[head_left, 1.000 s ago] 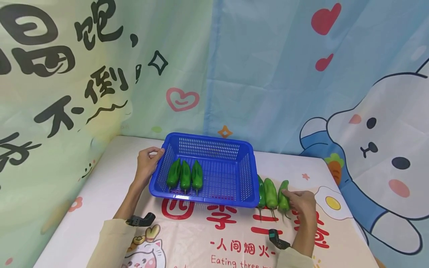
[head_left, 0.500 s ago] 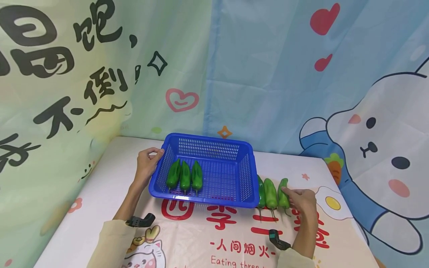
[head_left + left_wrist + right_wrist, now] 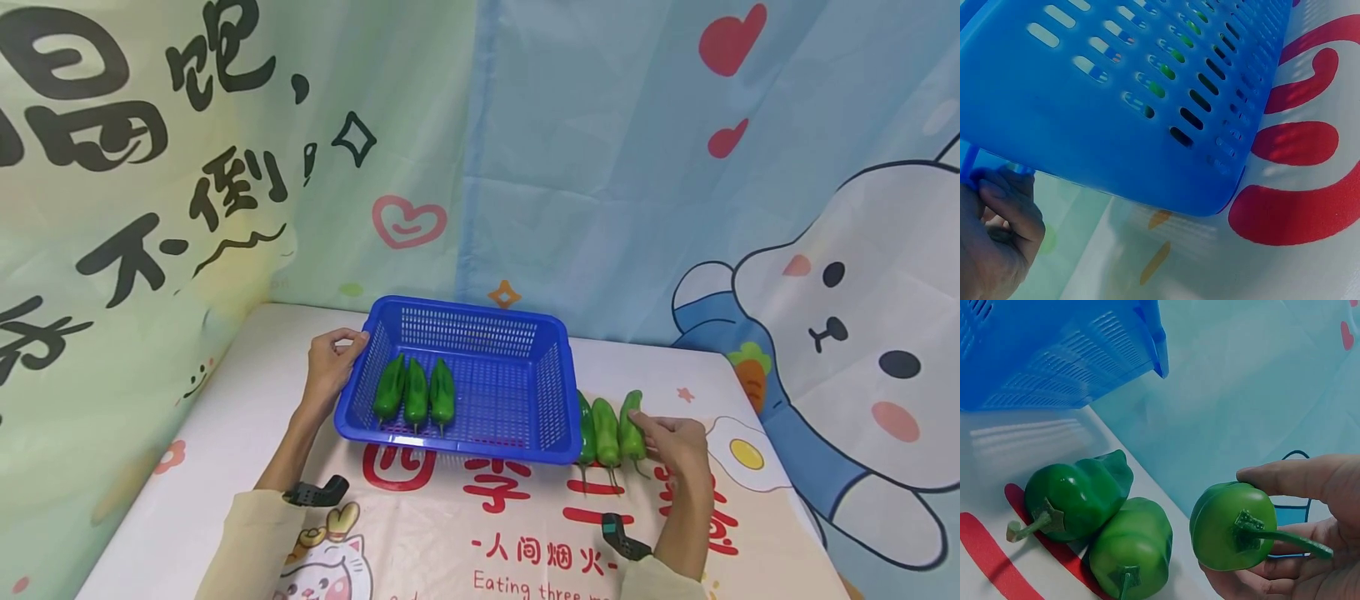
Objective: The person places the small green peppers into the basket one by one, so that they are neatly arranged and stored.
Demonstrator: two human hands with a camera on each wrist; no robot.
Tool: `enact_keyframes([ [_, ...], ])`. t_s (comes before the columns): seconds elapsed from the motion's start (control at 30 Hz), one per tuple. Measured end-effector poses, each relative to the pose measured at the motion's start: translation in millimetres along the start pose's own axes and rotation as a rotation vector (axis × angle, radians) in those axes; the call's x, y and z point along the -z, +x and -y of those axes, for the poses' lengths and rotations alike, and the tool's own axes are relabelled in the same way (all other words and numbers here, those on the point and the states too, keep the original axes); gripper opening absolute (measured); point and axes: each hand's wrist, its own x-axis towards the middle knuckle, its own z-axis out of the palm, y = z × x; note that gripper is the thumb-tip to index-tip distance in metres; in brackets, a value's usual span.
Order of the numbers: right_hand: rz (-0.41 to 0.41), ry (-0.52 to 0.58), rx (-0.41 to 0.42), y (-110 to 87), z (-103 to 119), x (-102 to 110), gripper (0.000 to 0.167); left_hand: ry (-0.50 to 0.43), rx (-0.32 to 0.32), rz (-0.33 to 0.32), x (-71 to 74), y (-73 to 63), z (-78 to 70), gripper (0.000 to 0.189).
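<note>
A blue plastic basket (image 3: 491,458) with slotted walls stands on the table, with three green peppers (image 3: 416,396) side by side in its left half. My left hand (image 3: 330,367) grips the basket's left rim; the left wrist view shows the curled fingers (image 3: 1019,212) at the rim's edge. To the right of the basket, my right hand (image 3: 678,446) pinches a green pepper (image 3: 632,427) between thumb and fingers. Seen from the right wrist, this held pepper (image 3: 1232,528) points its stem at the camera. Two more peppers, one darker (image 3: 1075,497) and one lighter (image 3: 1132,550), lie beside it on the table.
A printed cloth (image 3: 435,542) with red characters covers part of the white table (image 3: 210,450). Behind the table hangs a patterned curtain (image 3: 570,192), close to the basket's far side. A dark device is strapped to each wrist.
The right hand has raised the pepper slightly and shifted it a little to the left, nearer the two lying peppers. The left hand and the basket stay in place.
</note>
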Motion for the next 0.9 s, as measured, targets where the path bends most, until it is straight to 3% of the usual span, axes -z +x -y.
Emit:
enact_keyframes([
  [0.27, -0.028, 0.022, 0.019, -6.0, 8, -6, 0.076, -0.006, 0.017, 0.002, 0.4, 1.7, 2.2, 0.042],
  [0.6, -0.083, 0.045, 0.038, -10.4, 14, -12, 0.071, 0.002, -0.017, 0.000, -1.2, 1.1, 0.0, 0.041],
  [0.9, -0.091, 0.056, 0.061, -14.6, 18, -12, 0.070, -0.002, -0.009, 0.002, -1.2, 1.5, 1.4, 0.040],
])
